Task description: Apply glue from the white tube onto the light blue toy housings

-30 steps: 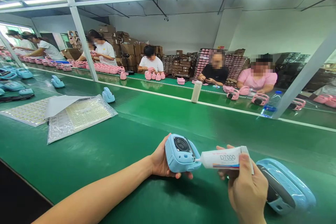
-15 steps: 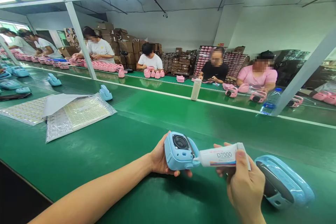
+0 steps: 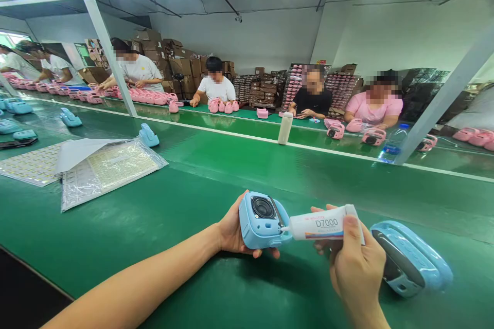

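Observation:
My left hand (image 3: 231, 229) is wrapped round a light blue speaker housing (image 3: 257, 236), its round black speaker cone facing up. In my right hand (image 3: 357, 259) is a white glue tube (image 3: 318, 223) printed D7000, pinched between thumb and fingers. The tube's thin nozzle meets the housing near a dark strip on its right side. Just right of my right hand lies another light blue speaker (image 3: 420, 257) with a dark front panel and a handle. Some fingers of both hands are hidden behind what they hold.
Plastic-wrapped sticker sheets (image 3: 116, 167) lie on the green table (image 3: 185, 267) at left, near several blue housings (image 3: 147, 136). Along the white line stand a cream flask (image 3: 285, 128) and a water bottle (image 3: 394, 143) by a post (image 3: 432, 105). Co-workers opposite handle pink housings (image 3: 373, 136).
The camera view has shifted slightly, so the whole scene sits a little to the left. The nozzle has moved slightly up along the housing's dark strip. Both hands keep their holds.

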A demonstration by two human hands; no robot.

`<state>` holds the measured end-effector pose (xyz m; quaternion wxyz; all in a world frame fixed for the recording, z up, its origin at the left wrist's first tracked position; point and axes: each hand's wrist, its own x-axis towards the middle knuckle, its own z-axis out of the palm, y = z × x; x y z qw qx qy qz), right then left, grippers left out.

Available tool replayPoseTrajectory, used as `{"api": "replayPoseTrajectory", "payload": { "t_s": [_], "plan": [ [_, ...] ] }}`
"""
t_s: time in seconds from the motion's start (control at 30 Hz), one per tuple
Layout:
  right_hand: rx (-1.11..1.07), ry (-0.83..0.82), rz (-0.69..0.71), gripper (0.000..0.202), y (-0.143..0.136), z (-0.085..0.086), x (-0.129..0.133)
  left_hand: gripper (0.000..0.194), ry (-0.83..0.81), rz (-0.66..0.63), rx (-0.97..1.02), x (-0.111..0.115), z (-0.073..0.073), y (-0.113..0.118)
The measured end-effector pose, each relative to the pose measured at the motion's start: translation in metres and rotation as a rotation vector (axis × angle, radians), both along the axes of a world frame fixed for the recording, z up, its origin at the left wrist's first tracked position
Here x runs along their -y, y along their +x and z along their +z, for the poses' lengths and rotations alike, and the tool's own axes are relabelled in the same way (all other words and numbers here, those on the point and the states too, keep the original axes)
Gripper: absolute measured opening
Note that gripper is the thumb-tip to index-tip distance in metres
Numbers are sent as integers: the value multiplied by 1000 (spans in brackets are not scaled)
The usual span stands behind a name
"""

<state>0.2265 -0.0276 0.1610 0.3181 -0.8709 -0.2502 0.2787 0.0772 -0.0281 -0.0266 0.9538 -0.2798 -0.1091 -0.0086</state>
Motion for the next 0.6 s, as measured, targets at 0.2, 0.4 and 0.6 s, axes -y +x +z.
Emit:
{"api": "replayPoseTrajectory", "payload": {
  "t_s": [0.2,0.4,0.6],
  "plan": [
    [-13,6,-17,68,-1,1,1,96,22,-7,-6,-1,3,-1],
    [-24,8,-18,65,-2,0,0,111,-30,-4,12,-1,3,-1],
    [-20,16,-23,68,-1,1,0,109,-18,-28,15,-2,3,-2]
  ]
}}
